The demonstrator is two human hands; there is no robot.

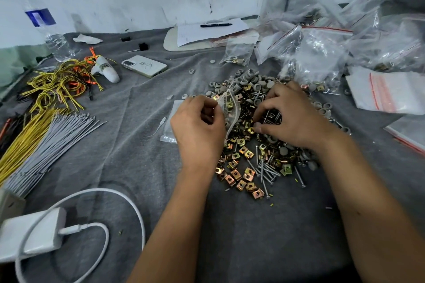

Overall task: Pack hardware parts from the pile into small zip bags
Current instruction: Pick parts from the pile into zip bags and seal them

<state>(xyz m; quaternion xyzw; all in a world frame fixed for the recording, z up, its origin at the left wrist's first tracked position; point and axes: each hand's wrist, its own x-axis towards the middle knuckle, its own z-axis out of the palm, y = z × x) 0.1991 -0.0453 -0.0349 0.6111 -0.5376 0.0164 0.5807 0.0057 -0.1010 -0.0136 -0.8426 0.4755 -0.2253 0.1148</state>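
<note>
The left hand [199,125] pinches the small clear plastic zip bag [228,108] open while the right hand [291,115], fingers curled, picks among the mixed pile of brass clips, screws and grey caps [255,145], and should feed pieces singly into its mouth.

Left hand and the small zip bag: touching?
Touching. The head view shows the left hand pinching the small zip bag at its open mouth, fingers curled on the plastic, holding it over the hardware pile.
</note>
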